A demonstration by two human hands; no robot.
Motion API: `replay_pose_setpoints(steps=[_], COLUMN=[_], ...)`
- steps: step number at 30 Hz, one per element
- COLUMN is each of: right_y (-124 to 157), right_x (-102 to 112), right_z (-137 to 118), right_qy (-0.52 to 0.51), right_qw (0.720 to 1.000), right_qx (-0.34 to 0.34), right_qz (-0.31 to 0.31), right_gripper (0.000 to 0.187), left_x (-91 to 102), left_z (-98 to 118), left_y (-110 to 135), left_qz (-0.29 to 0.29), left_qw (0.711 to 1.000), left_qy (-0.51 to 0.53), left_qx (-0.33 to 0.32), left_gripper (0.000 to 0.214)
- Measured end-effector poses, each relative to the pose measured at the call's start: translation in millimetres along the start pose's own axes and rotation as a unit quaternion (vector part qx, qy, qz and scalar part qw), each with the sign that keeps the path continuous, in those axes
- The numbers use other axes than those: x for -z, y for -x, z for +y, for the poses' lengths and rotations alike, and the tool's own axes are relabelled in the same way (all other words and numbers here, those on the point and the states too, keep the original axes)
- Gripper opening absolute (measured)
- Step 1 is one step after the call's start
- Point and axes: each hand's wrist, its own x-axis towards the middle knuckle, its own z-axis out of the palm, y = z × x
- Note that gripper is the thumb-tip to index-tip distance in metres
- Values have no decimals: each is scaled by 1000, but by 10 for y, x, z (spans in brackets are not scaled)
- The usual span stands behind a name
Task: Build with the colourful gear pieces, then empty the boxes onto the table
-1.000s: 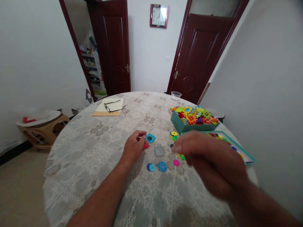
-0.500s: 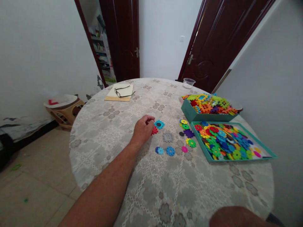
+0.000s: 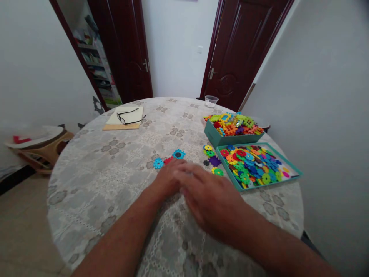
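My left hand (image 3: 168, 177) reaches in low over the tablecloth, its fingers largely hidden behind my right hand (image 3: 207, 192). The two hands meet, the right one's blurred fingers lying across the left one's fingertips. Whether anything is between them is hidden. Just beyond my left hand lie a light-blue gear piece (image 3: 158, 163), a partly covered red gear piece (image 3: 168, 160) and a blue gear piece with a dark centre (image 3: 179, 154). Beyond the right hand are a purple gear piece (image 3: 214, 161), a small black piece (image 3: 206, 163) and a green flower disc (image 3: 218, 172).
On the right, a shallow teal tray (image 3: 238, 187) holds many coloured discs. Behind it stands a teal box (image 3: 230, 139) heaped with gear pieces. Glasses (image 3: 127, 117) rest on a pad (image 3: 111, 126) at far left. A clear plastic cup (image 3: 211, 101) stands at the back edge.
My right hand has come in from the lower right to meet my left hand, which has moved off the light-blue gear piece. The view has turned right. The grey square piece is now covered.
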Motion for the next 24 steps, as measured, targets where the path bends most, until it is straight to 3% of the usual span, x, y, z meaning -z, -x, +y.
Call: replay_pose_setpoints(steps=[2, 4, 6, 9, 13, 19, 24], right_y=[-142, -232, -259, -221, -154, -118, -108], right_x=[-52, -151, -274, -424, -480, -470, -485], right_z=[312, 647, 916, 1124, 1197, 1250, 1241], right_qy=[150, 263, 304, 310, 310, 274, 242], right_qw=[982, 937, 906, 889, 887, 908, 930], right_qx=[-106, -205, -260, -298, -311, -302, -276], right_qz=[-45, -101, -140, -160, -143, -100, -28], right_gripper=[37, 32, 32, 34, 33, 42, 52], left_x=[-7, 1, 13, 20, 30, 68, 13], left_z=[11, 27, 43, 58, 90, 136, 30], left_y=[3, 5, 3, 2, 19, 25, -4], left_qz=[-19, -35, -47, -57, -53, -52, -8], left_qw=[1000, 998, 997, 995, 994, 994, 995], left_qy=[-18, -43, -67, -85, -95, -93, -45], left_qx=[-4, -15, -12, -1, 7, 10, 85], left_gripper=[27, 29, 29, 27, 26, 25, 41])
